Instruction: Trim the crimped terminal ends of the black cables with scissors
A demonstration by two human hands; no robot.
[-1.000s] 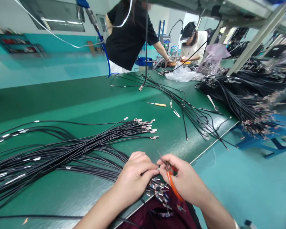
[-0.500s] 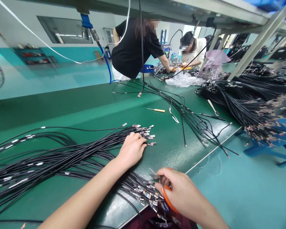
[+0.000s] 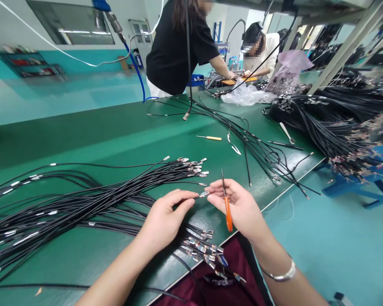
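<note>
Near the front edge of the desk (image 3: 98, 140), the left hand (image 3: 166, 219) pinches a black cable (image 3: 196, 197) — its shiny plug (image 3: 204, 194) by the right hand (image 3: 241, 204), which grips an orange-handled tool (image 3: 228, 214). This one seems midway; more cables (image 3: 124, 189) lie in two bunches, but I can't tell which are done.

Black cables (image 3: 124, 189), an orange-handled tool (image 3: 227, 206), a green tabletop (image 3: 121, 142)

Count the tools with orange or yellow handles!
2: the orange-handled tool in the right hand, and the yellow-handled tool on the green table. More may be hidden under cables.
</note>
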